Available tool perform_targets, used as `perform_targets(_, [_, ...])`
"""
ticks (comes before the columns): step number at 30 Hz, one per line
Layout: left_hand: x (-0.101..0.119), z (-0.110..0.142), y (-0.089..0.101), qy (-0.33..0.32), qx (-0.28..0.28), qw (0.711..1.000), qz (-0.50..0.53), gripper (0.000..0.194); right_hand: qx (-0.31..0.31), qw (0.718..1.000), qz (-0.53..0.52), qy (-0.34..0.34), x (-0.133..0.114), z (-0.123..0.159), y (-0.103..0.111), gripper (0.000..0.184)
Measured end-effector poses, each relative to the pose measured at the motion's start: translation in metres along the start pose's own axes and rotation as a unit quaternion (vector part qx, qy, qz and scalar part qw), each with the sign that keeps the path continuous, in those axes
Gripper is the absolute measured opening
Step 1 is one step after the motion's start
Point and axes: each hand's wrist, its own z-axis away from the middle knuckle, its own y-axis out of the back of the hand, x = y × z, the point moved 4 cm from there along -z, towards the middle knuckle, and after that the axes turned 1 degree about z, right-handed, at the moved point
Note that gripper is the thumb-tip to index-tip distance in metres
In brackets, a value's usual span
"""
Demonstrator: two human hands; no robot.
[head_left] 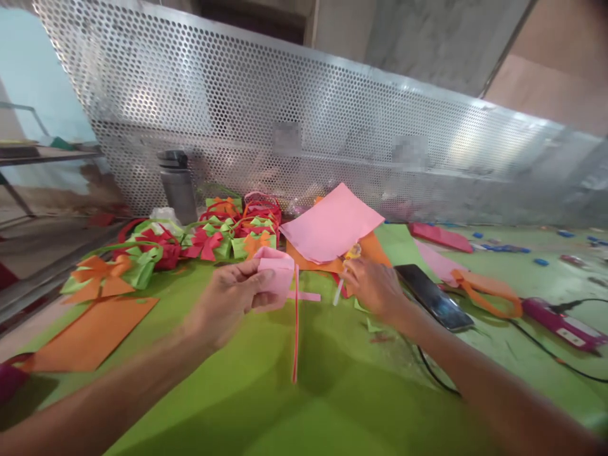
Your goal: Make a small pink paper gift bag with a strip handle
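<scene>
My left hand point(237, 288) pinches a small folded pink felt or paper piece point(278, 278) between thumb and fingers, raised over the green table. Beside that piece a thin red-and-pink strip point(296, 335) shows edge-on, pointing down toward me. Behind it a short pink strip point(310, 296) shows. My right hand point(373, 285) is closed, slightly blurred, around a small yellow tool point(353, 252); a white stick point(338, 292) sticks out below the fingers. The tool's body is mostly hidden by the hand. A large pink sheet point(335, 225) lies just behind, over orange sheets point(375, 248).
Several small red and green bags with bows point(204, 240) crowd the back left by a grey bottle point(178, 187). An orange sheet point(95, 332) lies left. To the right are a phone point(433, 296), an orange loop point(489, 292), a purple power strip point(563, 324) and cables. A perforated metal panel point(304, 107) stands behind.
</scene>
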Motion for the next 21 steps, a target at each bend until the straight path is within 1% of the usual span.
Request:
perform_targets(3, [-0.005, 0.001, -0.001, 0.017, -0.013, 1.000, 0.013, 0.028, 0.031, 0.996, 0.066, -0.052, 0.032, -0.015, -0.009, 0.025])
perform_targets(6, [-0.009, 0.002, -0.003, 0.028, -0.027, 0.999, 0.027, 0.029, 0.019, 0.993, 0.095, -0.074, 0.055, -0.023, -0.026, 0.030])
perform_targets(9, [-0.012, 0.004, -0.007, 0.047, -0.055, 0.996, 0.044, 0.029, -0.003, 0.991, 0.089, -0.095, 0.068, -0.027, -0.038, 0.034])
perform_targets(11, [-0.013, 0.006, -0.010, 0.050, -0.071, 0.995, 0.049, 0.030, -0.005, 0.992, 0.073, -0.105, 0.073, -0.029, -0.042, 0.037])
perform_targets(13, [-0.012, 0.006, -0.010, 0.043, -0.075, 0.995, 0.040, 0.031, 0.004, 0.993, 0.046, -0.107, 0.074, -0.031, -0.042, 0.038])
perform_targets(16, [-0.007, 0.004, -0.005, 0.007, -0.053, 0.999, -0.004, 0.029, 0.029, 0.994, -0.007, -0.103, 0.073, -0.031, -0.038, 0.038])
perform_targets(19, [0.001, 0.003, 0.000, -0.052, -0.028, 0.994, -0.095, 0.022, 0.066, 0.991, -0.076, -0.093, 0.070, -0.027, -0.027, 0.039])
perform_targets(21, [0.004, 0.003, 0.001, -0.088, -0.018, 0.977, -0.196, 0.015, 0.093, 0.983, -0.136, -0.083, 0.068, -0.023, -0.017, 0.041])
